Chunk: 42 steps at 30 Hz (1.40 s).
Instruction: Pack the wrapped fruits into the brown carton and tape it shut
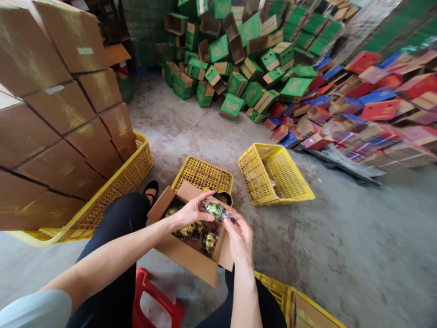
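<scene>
Between my two hands, above an open cardboard box, is a small clear plastic packet point(215, 210) with something green and dark inside. My left hand point(194, 210) grips its left end between thumb and fingers. On its right end, the fingers of my right hand point(239, 231) are closed. Below them the cardboard box point(187, 257) stands with its flaps raised. Inside it lie several clear packets point(209, 240) with yellow-green and dark contents, partly hidden by my left hand and forearm. Behind the box's far flap shows a roll of tape point(223, 197), partly covered by my fingers.
An upturned yellow crate point(205, 173) is beyond the box; another yellow crate point(290, 175) lies tilted to its right. Stacked cartons point(64, 105) fill a long yellow crate at left. A red stool point(153, 296) is below. Green boxes point(232, 105) and red-blue boxes point(380, 110) pile up behind.
</scene>
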Each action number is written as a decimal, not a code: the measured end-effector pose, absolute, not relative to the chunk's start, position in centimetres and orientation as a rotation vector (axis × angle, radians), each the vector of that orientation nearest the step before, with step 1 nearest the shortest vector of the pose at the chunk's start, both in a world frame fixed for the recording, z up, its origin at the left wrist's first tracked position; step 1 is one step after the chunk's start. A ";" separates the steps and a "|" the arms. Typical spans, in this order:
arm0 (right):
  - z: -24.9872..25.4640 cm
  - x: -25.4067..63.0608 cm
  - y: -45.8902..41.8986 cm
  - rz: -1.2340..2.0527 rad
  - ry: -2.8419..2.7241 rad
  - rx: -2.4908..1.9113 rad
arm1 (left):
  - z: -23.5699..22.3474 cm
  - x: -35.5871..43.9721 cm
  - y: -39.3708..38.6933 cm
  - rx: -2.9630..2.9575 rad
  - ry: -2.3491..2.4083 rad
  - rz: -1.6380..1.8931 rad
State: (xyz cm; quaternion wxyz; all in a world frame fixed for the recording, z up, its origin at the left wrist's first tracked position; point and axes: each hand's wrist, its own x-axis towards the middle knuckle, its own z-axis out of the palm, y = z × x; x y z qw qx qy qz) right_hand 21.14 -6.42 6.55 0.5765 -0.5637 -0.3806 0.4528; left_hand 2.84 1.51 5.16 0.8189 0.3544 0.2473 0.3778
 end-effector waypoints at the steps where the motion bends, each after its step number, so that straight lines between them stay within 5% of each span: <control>1: 6.5 21.2 -6.4 1.030 -0.899 -1.314 | 5.2 2.9 1.5 0.745 0.531 0.809; 42: 7.2 20.7 -6.3 1.069 -0.971 -1.388 | 6.7 2.5 1.5 0.610 0.686 0.781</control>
